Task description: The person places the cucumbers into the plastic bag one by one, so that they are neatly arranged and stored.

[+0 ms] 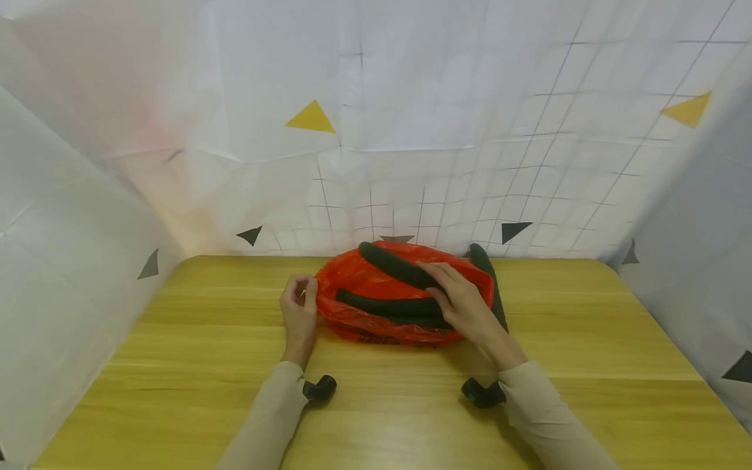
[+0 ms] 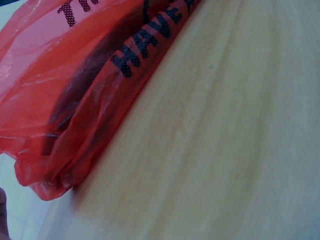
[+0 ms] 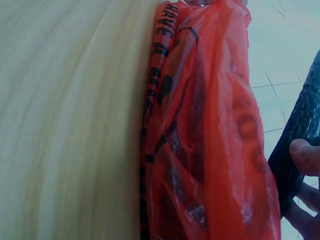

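Observation:
A red plastic bag with black printing lies on the wooden table, its mouth spread wide. At the bag's left edge, my left hand pinches the rim between thumb and fingers. My right hand grips a long dark green cucumber over the bag's opening; thumb and fingers wrap it in the right wrist view. Inside the bag another cucumber lies lengthwise, and a further dark length shows just below it. The left wrist view catches the bag's printed side, with a dark shape showing through the plastic.
One more cucumber lies outside, behind the bag's right end, partly hidden by bag and arm. Black wrist mounts project from both wrists over the wooden table. White sheeting with a grid and coloured triangles stands behind the table.

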Demonstrator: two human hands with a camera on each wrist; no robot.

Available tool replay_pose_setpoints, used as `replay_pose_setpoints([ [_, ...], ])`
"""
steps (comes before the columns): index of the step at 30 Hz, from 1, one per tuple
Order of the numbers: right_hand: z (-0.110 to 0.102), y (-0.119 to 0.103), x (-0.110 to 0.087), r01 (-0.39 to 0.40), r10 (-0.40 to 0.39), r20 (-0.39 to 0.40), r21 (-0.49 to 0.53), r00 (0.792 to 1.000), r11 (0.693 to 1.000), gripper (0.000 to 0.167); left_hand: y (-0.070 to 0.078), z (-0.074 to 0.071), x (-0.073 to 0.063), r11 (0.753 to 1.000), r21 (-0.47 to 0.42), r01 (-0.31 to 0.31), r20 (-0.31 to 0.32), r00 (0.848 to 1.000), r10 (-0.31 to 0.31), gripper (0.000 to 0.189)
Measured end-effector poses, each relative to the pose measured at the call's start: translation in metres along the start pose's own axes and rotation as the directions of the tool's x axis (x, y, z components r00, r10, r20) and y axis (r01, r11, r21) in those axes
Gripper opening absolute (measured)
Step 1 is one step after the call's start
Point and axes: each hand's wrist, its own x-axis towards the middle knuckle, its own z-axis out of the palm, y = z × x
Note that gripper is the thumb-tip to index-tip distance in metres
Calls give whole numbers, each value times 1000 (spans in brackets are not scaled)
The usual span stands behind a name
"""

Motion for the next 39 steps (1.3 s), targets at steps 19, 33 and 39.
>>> replay_pose_setpoints([
  [19,12,-1,1,9,-8,43,-11,999,1000,54,1,0,0,1000,-16,-14,-4,1000,14,17],
  [33,11,3,10,-9,9,184,0,983,1000,45,-1,0,-1,1000,-22,-15,-11,1000,15,18],
  [39,12,2,15,-15,17,241,-10,970,1000,43,-1,1,-1,999,-40,-31,-23,999,30,19],
])
